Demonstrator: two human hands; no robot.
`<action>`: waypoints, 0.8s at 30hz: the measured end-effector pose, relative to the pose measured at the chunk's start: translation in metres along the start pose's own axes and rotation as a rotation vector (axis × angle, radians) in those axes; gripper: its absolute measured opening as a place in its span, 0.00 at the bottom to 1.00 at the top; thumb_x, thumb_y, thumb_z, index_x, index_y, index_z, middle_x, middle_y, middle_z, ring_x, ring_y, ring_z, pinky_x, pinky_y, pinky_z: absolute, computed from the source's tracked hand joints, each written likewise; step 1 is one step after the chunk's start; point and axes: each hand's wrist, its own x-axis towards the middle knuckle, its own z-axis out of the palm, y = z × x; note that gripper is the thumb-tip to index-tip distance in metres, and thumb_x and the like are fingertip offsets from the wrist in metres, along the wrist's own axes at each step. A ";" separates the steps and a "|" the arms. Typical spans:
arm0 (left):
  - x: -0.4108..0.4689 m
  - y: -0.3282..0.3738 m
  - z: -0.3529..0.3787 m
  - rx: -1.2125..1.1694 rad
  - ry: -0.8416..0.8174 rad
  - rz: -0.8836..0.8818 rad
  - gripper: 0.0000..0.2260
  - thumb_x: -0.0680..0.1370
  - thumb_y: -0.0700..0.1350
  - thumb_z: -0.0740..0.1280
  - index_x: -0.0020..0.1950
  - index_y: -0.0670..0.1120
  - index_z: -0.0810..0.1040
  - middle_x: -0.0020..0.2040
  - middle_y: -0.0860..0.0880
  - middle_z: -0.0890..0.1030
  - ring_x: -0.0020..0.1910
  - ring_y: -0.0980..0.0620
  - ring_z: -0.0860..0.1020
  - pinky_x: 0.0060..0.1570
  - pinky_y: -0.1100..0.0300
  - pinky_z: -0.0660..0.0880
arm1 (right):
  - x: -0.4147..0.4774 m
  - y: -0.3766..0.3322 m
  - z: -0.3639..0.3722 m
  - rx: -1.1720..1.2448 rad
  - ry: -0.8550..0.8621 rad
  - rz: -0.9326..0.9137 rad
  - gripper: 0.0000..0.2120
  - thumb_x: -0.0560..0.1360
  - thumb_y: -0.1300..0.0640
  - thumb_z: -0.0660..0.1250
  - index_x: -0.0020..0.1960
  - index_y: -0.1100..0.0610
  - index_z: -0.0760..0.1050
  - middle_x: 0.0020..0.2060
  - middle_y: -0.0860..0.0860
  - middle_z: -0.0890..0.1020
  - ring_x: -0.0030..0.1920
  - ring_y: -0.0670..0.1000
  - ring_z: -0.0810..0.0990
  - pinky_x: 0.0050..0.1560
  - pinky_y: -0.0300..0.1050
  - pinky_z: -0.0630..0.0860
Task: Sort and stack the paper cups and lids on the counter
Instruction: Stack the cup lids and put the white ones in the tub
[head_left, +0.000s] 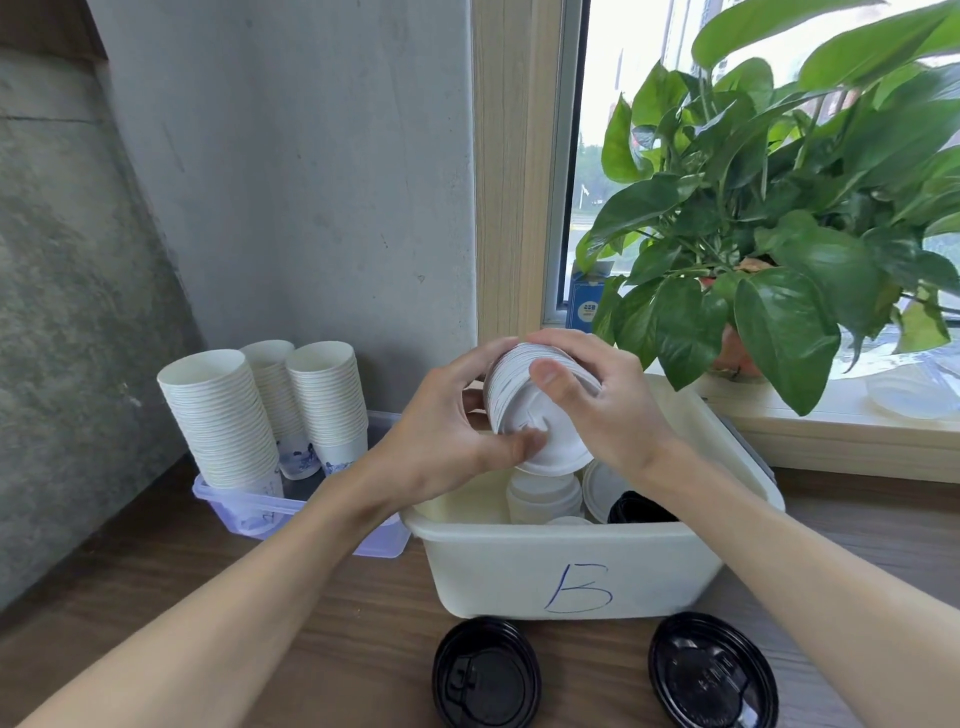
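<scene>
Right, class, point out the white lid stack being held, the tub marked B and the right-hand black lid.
white lid stack (561, 441), head view, flat end face.
tub marked B (493, 571), head view, front wall.
right-hand black lid (711, 675), head view, centre.

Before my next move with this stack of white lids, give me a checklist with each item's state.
1. Grip: left hand and right hand hold the stack of white round lids: ok.
2. Stack nested evenly: ok.
3. Free spot in the cream plastic bin marked B: left part bare, ok.
4. Two black round plastic lids put away: lying on the wooden counter, not ok.
5. Sorted white paper cup stacks in the translucent purple tray: ok.
</scene>
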 end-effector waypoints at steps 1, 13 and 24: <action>-0.001 0.000 0.000 0.002 -0.002 0.002 0.29 0.69 0.40 0.76 0.69 0.53 0.77 0.55 0.47 0.84 0.53 0.45 0.83 0.52 0.60 0.80 | 0.000 0.001 0.000 0.007 0.002 -0.002 0.11 0.68 0.37 0.66 0.49 0.39 0.77 0.47 0.37 0.82 0.52 0.41 0.80 0.52 0.32 0.73; 0.010 0.001 0.020 -0.218 0.121 -0.230 0.32 0.72 0.61 0.70 0.74 0.54 0.70 0.63 0.56 0.82 0.64 0.59 0.79 0.66 0.56 0.74 | 0.011 0.004 0.002 0.081 0.171 0.041 0.15 0.68 0.34 0.63 0.46 0.42 0.77 0.43 0.37 0.81 0.48 0.37 0.79 0.50 0.30 0.72; 0.039 0.024 0.051 -0.178 0.706 -0.249 0.29 0.84 0.62 0.50 0.38 0.42 0.75 0.34 0.48 0.74 0.33 0.52 0.73 0.37 0.58 0.72 | 0.013 -0.003 0.016 0.076 0.284 0.143 0.20 0.71 0.37 0.62 0.54 0.51 0.76 0.47 0.47 0.80 0.47 0.42 0.76 0.50 0.35 0.72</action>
